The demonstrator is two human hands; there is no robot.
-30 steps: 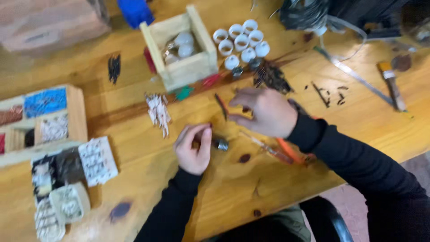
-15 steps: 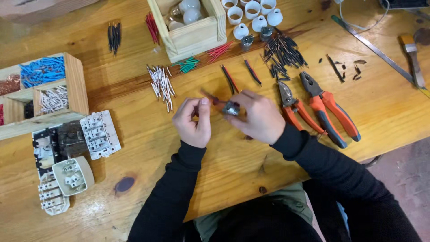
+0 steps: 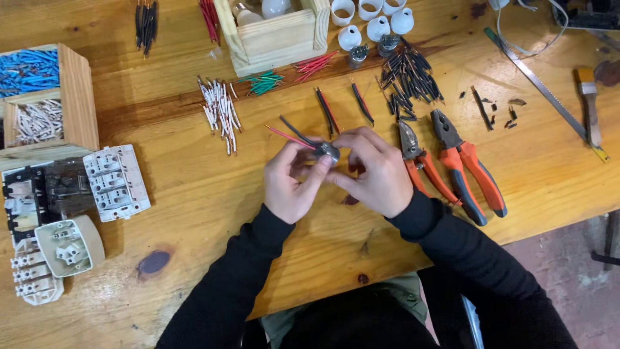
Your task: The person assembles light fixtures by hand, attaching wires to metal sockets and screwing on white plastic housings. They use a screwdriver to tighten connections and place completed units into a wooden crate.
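At the far left of the tabletop (image 3: 194, 194) I see a wooden tray (image 3: 77, 97) with blue wire pieces (image 3: 29, 68) in 1 compartment and white ones (image 3: 39, 121) in the next, and below it a cluster of white switch modules (image 3: 116, 181) and a round white socket base (image 3: 68, 245). Further right lies a loose bunch of white wire pieces (image 3: 219, 111), with a small wooden box (image 3: 274, 39) above it near the top edge and green wire pieces (image 3: 265, 83) just in front of that box. In the middle, my left hand (image 3: 290, 184) and right hand (image 3: 374, 171) are brought together, fingertips of both pinched on a small metal lamp socket (image 3: 327, 152) held just above the tabletop; a red wire (image 3: 284, 136) and a black wire (image 3: 294, 129) stick out from it toward the upper left. Beyond my hands are 2 pairs of red and black wires (image 3: 329, 110), a heap of black wire pieces (image 3: 410, 77), and several white lamp holders (image 3: 378, 19) by the top edge. Just beside my right hand lie side cutters (image 3: 423, 165) and combination pliers (image 3: 468, 165), both with orange handles. Well apart, at the far right, rest a hacksaw blade (image 3: 546, 94) and a chisel-like tool (image 3: 589, 106).
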